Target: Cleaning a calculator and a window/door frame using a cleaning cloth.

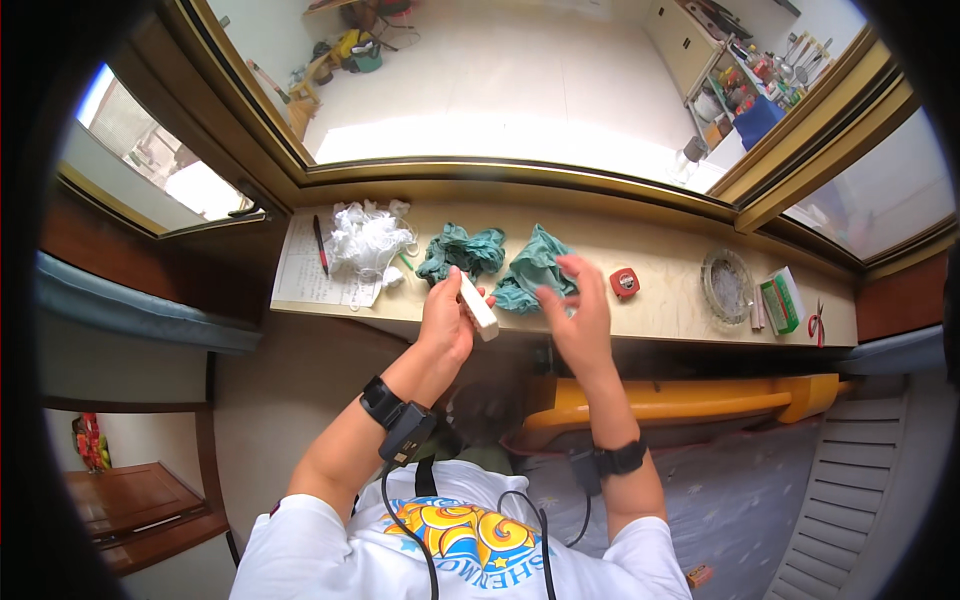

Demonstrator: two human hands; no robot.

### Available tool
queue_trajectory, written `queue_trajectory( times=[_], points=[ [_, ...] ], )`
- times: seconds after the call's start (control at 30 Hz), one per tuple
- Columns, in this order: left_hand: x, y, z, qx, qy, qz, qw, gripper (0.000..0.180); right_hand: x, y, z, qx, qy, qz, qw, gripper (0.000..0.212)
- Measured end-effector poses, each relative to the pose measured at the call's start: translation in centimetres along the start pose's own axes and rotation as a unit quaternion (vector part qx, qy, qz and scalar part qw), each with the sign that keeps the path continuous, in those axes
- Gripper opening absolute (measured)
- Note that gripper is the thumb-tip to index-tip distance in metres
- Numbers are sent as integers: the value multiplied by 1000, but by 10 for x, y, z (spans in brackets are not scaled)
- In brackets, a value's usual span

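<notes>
My left hand (448,322) is closed around a small white oblong block (479,308), whose exact kind I cannot make out. It is just in front of the sill's near edge. My right hand (584,325) has thumb and fingers bent but apart, over the right side of a crumpled green sheet (535,270) of thin plastic or cloth. Nothing shows between those fingers. To its left lies a second, darker green crumpled bundle (462,250), close beyond my left hand. Right of my right hand sits a red tape measure (624,283).
On the pale sill (665,310) are a white stringy heap (368,240), a pen (320,245) on written paper (300,270), a glass ashtray (728,287), a green-and-white box (783,302) and red-handled scissors (817,324). Window frames rise behind. A yellow rail (670,400) runs below.
</notes>
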State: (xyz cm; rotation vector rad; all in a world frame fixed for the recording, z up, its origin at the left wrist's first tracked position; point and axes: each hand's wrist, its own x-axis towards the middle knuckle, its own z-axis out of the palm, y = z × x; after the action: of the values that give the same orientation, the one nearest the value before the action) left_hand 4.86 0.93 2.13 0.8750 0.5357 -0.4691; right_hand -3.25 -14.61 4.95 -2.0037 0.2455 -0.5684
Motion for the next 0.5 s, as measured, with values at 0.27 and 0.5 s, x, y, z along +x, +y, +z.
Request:
queue_trajectory(
  times=[0.27, 0.5],
  points=[
    [-12, -52, 1, 82, -62, -6, 995, 24, -67, 6, 22, -1, -83, 76, 994, 56],
    [-22, -27, -4, 230, -144, -17, 962, 41, -60, 40, -42, 261, 93, 269, 922, 41]
  ],
)
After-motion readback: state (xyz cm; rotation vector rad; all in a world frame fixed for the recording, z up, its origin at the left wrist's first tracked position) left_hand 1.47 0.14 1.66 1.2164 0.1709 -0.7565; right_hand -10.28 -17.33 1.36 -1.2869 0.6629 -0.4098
